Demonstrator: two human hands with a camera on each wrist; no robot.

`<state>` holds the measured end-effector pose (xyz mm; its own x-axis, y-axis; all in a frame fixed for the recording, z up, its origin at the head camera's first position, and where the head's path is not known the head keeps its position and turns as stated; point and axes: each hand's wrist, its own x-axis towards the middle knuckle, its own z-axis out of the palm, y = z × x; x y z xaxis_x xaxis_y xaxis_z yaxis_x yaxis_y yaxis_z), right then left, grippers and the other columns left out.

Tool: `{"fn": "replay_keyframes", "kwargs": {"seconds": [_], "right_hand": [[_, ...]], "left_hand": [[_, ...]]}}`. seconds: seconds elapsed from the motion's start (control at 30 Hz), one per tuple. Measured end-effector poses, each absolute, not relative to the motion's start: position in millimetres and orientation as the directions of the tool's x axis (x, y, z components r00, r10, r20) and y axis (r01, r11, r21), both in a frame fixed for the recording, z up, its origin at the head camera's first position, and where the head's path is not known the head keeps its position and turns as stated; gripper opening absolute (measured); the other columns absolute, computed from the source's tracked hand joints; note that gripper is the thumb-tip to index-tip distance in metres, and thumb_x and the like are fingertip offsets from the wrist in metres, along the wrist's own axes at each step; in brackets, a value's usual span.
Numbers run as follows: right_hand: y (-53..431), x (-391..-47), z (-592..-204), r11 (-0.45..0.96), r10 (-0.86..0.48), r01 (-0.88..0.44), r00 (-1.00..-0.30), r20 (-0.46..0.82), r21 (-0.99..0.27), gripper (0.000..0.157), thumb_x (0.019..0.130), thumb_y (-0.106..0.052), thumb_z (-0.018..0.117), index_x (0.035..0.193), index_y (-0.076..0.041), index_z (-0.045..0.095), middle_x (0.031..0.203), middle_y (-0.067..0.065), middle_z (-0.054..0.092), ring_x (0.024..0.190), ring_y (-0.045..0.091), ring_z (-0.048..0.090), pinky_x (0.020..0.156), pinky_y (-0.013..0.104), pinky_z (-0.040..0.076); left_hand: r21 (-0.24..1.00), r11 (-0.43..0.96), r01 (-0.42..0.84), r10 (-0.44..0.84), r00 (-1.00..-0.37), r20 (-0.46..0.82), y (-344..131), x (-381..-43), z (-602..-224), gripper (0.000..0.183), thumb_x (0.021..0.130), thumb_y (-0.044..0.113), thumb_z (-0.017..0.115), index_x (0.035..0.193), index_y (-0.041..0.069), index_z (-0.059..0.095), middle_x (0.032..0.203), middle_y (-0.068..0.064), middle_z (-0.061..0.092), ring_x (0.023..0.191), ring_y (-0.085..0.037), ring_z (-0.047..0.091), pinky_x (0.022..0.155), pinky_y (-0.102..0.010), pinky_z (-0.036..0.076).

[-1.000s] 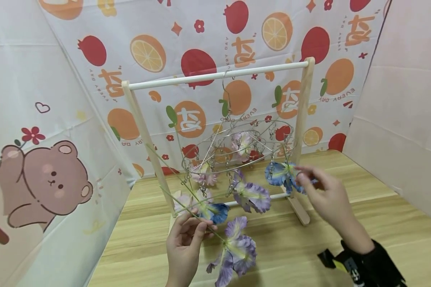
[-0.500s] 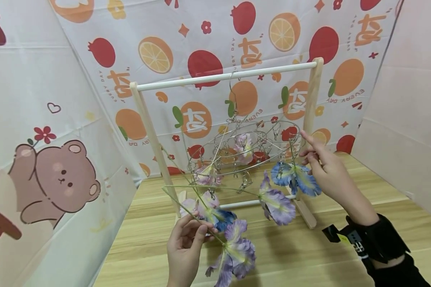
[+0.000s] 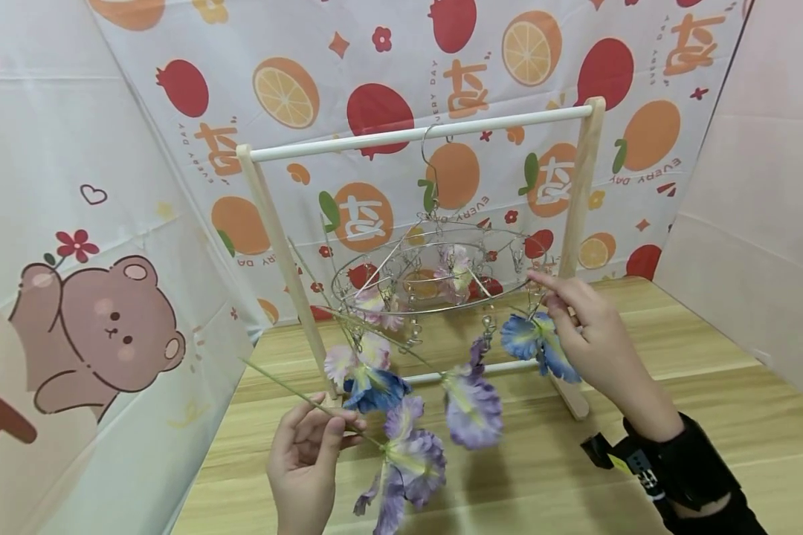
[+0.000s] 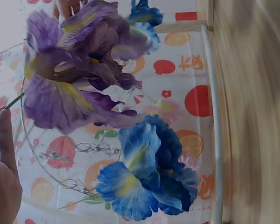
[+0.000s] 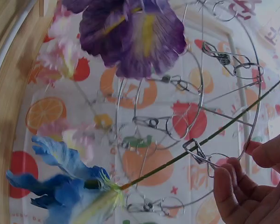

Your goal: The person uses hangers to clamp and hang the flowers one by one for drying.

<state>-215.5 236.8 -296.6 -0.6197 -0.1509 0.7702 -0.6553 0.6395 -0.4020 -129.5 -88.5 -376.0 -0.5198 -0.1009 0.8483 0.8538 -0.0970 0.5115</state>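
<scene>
My left hand [image 3: 304,464] pinches the green stem of an artificial purple iris [image 3: 411,464], its bloom pointing down to the right over the table. With thumb and fingers, my right hand [image 3: 595,338] grips the outer wire of a round metal clip hanger [image 3: 435,311] at its right side. Beside those fingers, a wire clip [image 5: 198,153] overlaps the stem of a blue iris [image 3: 538,343]. From the hanger also hang another purple iris [image 3: 471,409], a second blue iris [image 3: 377,390] and several pink flowers [image 3: 375,306].
The hanger's hook [image 3: 425,152] hangs on the white bar [image 3: 348,143] of a wooden rack [image 3: 584,178]. More wire clips [image 5: 154,123] dangle around the rings. Printed fabric [image 3: 294,30] stands behind the wood-grain table [image 3: 230,461]. A black strap [image 3: 692,461] encircles my right wrist.
My right hand has gone from the blue iris up to the hanger's wire. The hanging purple iris swung right, then back left. My left hand has shifted left with its iris.
</scene>
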Motion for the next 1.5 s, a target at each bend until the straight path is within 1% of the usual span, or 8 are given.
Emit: {"fn": "replay_keyframes", "kwargs": {"seconds": [0.23,0.43,0.77,0.97,1.07,1.17,1.33,1.5], "right_hand": [[210.7,-203.7,-295.7,0.636,-0.158,-0.696,-0.540,0.827,-0.333,0.039,0.093,0.002,0.053,0.126,-0.017,0.063,0.089,0.000,0.063,0.065,-0.002,0.042,0.055,0.006,0.040],[189.0,-197.4,-296.9,0.607,-0.220,-0.746,-0.489,0.844,-0.274,0.039,0.089,0.002,0.059,0.125,-0.012,0.063,0.070,-0.007,0.054,0.057,-0.003,0.036,0.048,0.008,0.031],[155.6,-192.3,-294.5,0.560,-0.321,-0.796,-0.465,0.825,-0.230,0.045,0.090,-0.003,0.059,0.134,-0.012,0.056,0.066,-0.009,0.045,0.059,-0.001,0.033,0.053,0.010,0.029],[145.6,-186.6,-294.2,0.518,-0.349,-0.822,-0.455,0.819,-0.236,0.051,0.091,-0.004,0.060,0.140,-0.013,0.049,0.068,-0.010,0.046,0.059,-0.004,0.035,0.051,0.010,0.036],[151.1,-181.4,-298.7,0.453,-0.274,-0.850,-0.420,0.865,-0.269,0.048,0.087,0.003,0.060,0.133,-0.006,0.054,0.068,-0.006,0.054,0.058,-0.005,0.042,0.052,0.009,0.042],[161.7,-177.1,-305.7,0.415,-0.086,-0.847,-0.401,0.912,-0.333,0.032,0.083,0.009,0.059,0.115,0.006,0.058,0.068,-0.002,0.057,0.057,-0.004,0.044,0.047,0.010,0.040],[178.1,-175.2,-313.6,0.346,0.196,-0.715,-0.579,0.792,-0.608,0.018,0.091,0.003,0.054,0.108,0.002,0.048,0.069,-0.011,0.056,0.058,-0.001,0.046,0.046,0.019,0.035],[184.7,-183.5,-314.9,0.331,0.130,-0.638,-0.699,0.703,-0.696,0.021,0.098,-0.005,0.050,0.119,-0.003,0.051,0.072,-0.017,0.058,0.061,0.001,0.055,0.045,0.021,0.038]], "left_hand": [[0.387,-0.155,0.909,-0.133,-0.408,0.903,-95.3,-126.4,-369.1,0.038,0.087,-0.024,0.045,0.125,-0.021,0.042,0.104,-0.007,0.072,0.088,-0.015,0.073,0.070,-0.022,0.062],[0.317,-0.179,0.932,-0.184,-0.348,0.919,-102.7,-122.9,-359.1,0.037,0.087,-0.025,0.045,0.124,-0.021,0.043,0.102,-0.012,0.073,0.086,-0.018,0.074,0.070,-0.022,0.062],[0.375,-0.207,0.904,-0.103,-0.401,0.910,-87.1,-123.0,-358.2,0.039,0.088,-0.022,0.047,0.126,-0.016,0.044,0.105,-0.005,0.073,0.088,-0.013,0.073,0.070,-0.021,0.062],[0.460,-0.121,0.880,-0.006,-0.464,0.886,-69.6,-127.3,-365.0,0.044,0.083,-0.026,0.050,0.126,-0.013,0.046,0.102,0.000,0.072,0.087,-0.006,0.071,0.064,-0.023,0.062],[0.476,-0.075,0.876,0.026,-0.475,0.880,-63.5,-128.1,-369.0,0.048,0.081,-0.028,0.051,0.125,-0.011,0.049,0.095,-0.008,0.072,0.085,-0.005,0.071,0.060,-0.024,0.061],[0.490,-0.050,0.870,0.041,-0.488,0.872,-60.8,-127.7,-372.1,0.050,0.080,-0.028,0.051,0.126,-0.008,0.050,0.089,-0.015,0.069,0.083,-0.004,0.070,0.057,-0.023,0.060],[0.507,-0.049,0.861,0.050,-0.505,0.862,-60.3,-127.9,-375.1,0.050,0.080,-0.028,0.052,0.125,-0.007,0.051,0.086,-0.019,0.068,0.081,-0.005,0.070,0.055,-0.024,0.060],[0.515,-0.052,0.856,0.061,-0.512,0.857,-60.0,-127.7,-378.3,0.050,0.081,-0.027,0.052,0.126,-0.007,0.050,0.085,-0.022,0.066,0.079,-0.008,0.071,0.055,-0.025,0.060]]}}
